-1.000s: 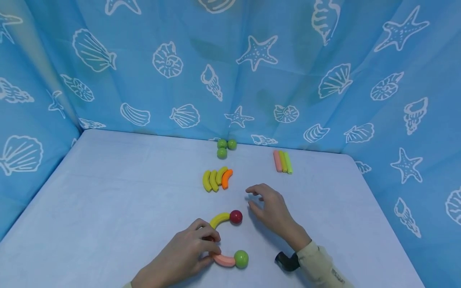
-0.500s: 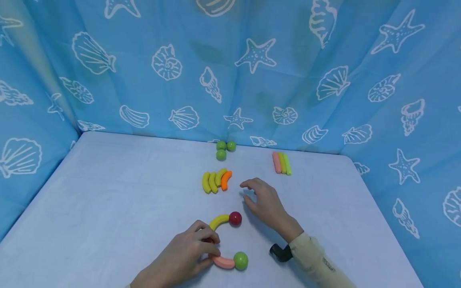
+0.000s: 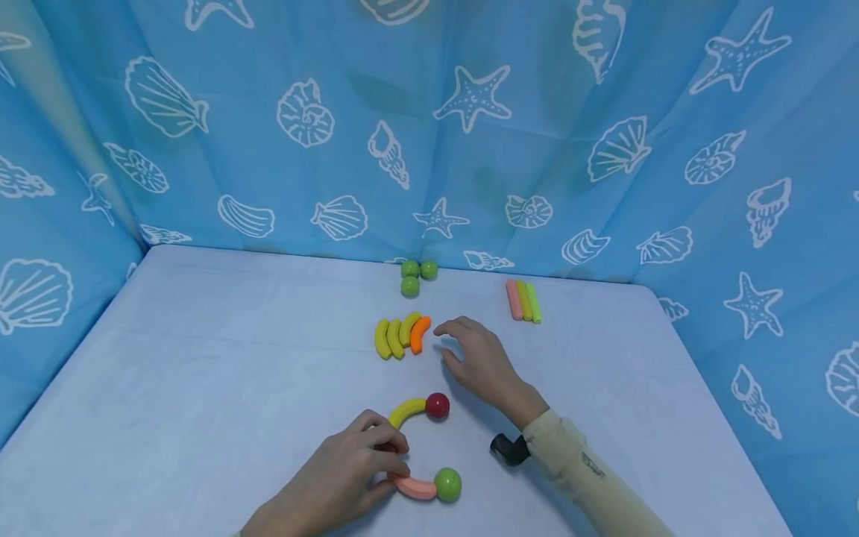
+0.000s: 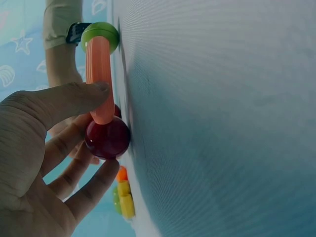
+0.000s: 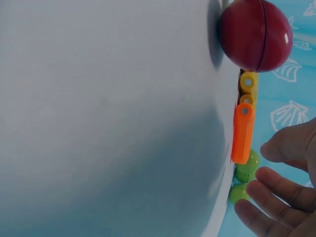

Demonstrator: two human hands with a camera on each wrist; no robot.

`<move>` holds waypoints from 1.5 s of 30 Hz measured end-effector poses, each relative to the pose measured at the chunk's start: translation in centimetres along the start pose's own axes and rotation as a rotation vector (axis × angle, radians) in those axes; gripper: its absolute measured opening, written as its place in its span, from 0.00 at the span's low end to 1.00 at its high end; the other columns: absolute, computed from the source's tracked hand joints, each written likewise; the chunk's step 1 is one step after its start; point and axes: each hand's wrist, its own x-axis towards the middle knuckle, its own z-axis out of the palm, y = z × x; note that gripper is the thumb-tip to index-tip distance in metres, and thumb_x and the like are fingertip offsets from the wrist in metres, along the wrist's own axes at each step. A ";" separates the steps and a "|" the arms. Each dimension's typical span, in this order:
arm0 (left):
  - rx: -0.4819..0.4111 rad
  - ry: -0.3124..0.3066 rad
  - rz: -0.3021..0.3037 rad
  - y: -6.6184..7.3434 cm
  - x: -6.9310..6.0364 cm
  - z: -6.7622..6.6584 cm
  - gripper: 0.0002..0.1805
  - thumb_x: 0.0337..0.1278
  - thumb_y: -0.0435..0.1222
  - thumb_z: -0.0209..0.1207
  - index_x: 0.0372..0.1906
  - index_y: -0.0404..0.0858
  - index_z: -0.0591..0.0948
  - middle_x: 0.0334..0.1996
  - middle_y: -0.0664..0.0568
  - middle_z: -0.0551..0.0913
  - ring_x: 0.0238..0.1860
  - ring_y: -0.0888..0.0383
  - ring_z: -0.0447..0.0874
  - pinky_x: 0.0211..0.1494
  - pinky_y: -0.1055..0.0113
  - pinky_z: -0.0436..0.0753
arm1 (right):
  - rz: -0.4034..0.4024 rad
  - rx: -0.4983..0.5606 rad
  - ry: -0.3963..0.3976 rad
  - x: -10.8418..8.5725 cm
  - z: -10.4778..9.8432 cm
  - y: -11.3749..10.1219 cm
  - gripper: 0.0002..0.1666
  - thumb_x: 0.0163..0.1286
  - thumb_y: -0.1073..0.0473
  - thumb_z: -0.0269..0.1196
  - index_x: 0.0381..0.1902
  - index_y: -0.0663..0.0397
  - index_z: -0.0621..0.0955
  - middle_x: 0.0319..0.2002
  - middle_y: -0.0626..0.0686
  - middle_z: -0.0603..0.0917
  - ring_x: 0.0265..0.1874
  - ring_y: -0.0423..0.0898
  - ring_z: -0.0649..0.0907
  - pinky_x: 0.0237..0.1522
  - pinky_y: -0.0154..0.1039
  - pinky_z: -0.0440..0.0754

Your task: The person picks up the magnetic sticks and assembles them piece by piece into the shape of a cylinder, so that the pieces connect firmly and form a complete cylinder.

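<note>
My left hand (image 3: 349,466) grips a chain of toy pieces on the table. In the left wrist view its thumb presses the pink curved stick (image 4: 99,74), with fingers around the dark red ball (image 4: 107,139) at that stick's end. A green ball (image 3: 448,485) sits on the stick's other end. Beyond the hand, a yellow curved stick (image 3: 408,409) runs to another red ball (image 3: 438,405). My right hand (image 3: 479,362) holds nothing. Its bent, parted fingers hover just right of the orange curved stick (image 3: 420,335), apart from it.
Several yellow curved sticks (image 3: 396,337) lie beside the orange one. Three green balls (image 3: 410,286) are grouped near the back edge. Straight pink, yellow and green sticks (image 3: 523,301) lie at the back right. A blue shell-print curtain (image 3: 268,149) borders the white table (image 3: 201,373).
My right hand has moved left and slightly away from me, closing in on the orange curved stick. The left hand keeps its grip on the pink curved stick, almost unmoved.
</note>
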 end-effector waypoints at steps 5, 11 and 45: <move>0.004 0.002 -0.004 0.0 -0.2 -0.1 0.08 0.55 0.40 0.72 0.40 0.54 0.91 0.45 0.65 0.81 0.50 0.61 0.72 0.53 0.65 0.80 | -0.044 -0.034 0.009 0.9 0.6 -0.1 0.19 0.64 0.62 0.71 0.53 0.48 0.83 0.51 0.49 0.82 0.53 0.46 0.80 0.57 0.43 0.79; -0.017 0.000 0.000 0.0 -0.2 -0.1 0.09 0.55 0.39 0.72 0.41 0.54 0.91 0.46 0.64 0.81 0.50 0.61 0.72 0.53 0.66 0.81 | -0.089 -0.075 -0.002 1.7 0.7 -0.3 0.18 0.65 0.62 0.70 0.54 0.49 0.83 0.52 0.50 0.82 0.54 0.47 0.79 0.59 0.43 0.78; -0.013 -0.027 -0.027 0.1 0.1 0.1 0.10 0.53 0.39 0.74 0.41 0.54 0.90 0.46 0.63 0.81 0.49 0.61 0.72 0.51 0.66 0.82 | -0.301 -0.236 -0.135 4.0 0.7 -0.4 0.18 0.60 0.69 0.70 0.48 0.48 0.87 0.45 0.48 0.83 0.44 0.44 0.78 0.53 0.36 0.79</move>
